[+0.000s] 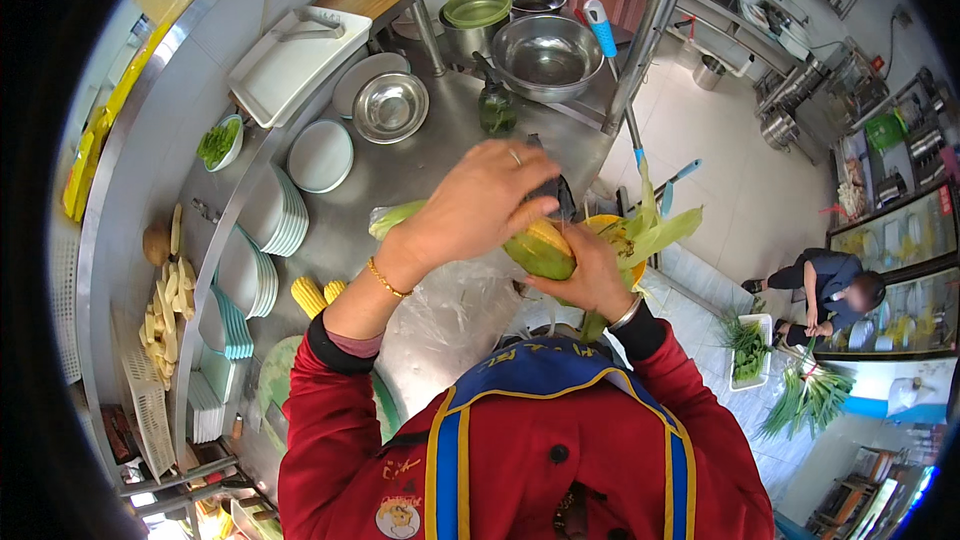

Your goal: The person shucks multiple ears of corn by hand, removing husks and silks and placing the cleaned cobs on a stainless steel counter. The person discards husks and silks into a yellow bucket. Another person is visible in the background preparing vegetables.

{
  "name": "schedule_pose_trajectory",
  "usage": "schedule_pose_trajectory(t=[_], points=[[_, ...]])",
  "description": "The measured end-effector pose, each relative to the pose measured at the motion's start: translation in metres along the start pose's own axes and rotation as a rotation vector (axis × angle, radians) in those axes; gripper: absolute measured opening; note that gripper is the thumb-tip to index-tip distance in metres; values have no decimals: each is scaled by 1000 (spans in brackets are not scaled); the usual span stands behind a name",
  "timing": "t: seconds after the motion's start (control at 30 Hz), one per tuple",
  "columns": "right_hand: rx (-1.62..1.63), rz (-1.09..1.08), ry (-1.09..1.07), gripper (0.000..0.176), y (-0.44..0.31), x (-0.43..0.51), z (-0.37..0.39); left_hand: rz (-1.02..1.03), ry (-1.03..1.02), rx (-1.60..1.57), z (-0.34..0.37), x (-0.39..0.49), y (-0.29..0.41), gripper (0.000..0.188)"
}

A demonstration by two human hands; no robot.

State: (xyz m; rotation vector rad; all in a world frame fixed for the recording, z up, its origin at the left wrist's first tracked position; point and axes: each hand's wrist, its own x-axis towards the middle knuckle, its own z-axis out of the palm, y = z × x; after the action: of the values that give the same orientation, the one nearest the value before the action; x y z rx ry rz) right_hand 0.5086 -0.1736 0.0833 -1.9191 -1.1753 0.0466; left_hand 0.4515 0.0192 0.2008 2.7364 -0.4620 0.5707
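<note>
A partly husked ear of corn [541, 249], yellow kernels showing between green husk leaves, is held in my right hand [592, 266]. Pulled-back husk leaves [656, 229] spread out to the right of it. My left hand [487, 195] is over the top end of the cob, fingers bent; whether it grips a leaf is hidden. Below and left, two husked corn cobs [308, 297] lie on the steel counter. Another ear in its husk [397, 217] lies behind my left wrist, in or beside clear plastic. A clear plastic bag [465, 300] spreads before my body.
Stacked plates [281, 214] and a round plate [320, 156] stand at the left. Farther back are a small steel bowl [391, 107], a large steel bowl [547, 52] and a dark bottle [496, 109]. A yellow container [636, 270] is beyond my right hand. Another person [832, 289] sits at the right.
</note>
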Motion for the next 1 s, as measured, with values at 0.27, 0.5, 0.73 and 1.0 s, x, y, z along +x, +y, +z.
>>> schedule_pose_trajectory(t=[0.27,0.5,0.73,1.0], points=[[-67,-89,-52,70,-6,-5,-26,-243,-372,-272,33,-28,-9,71],[295,-96,9,70,-32,-3,-37,-772,-186,-1340,35,-43,3,58],[726,281,-47,70,-32,-15,-6,-955,96,-1587,71,-63,5,50],[691,271,25,62,-13,-11,6,-1176,393,-1680,101,-60,34,42]])
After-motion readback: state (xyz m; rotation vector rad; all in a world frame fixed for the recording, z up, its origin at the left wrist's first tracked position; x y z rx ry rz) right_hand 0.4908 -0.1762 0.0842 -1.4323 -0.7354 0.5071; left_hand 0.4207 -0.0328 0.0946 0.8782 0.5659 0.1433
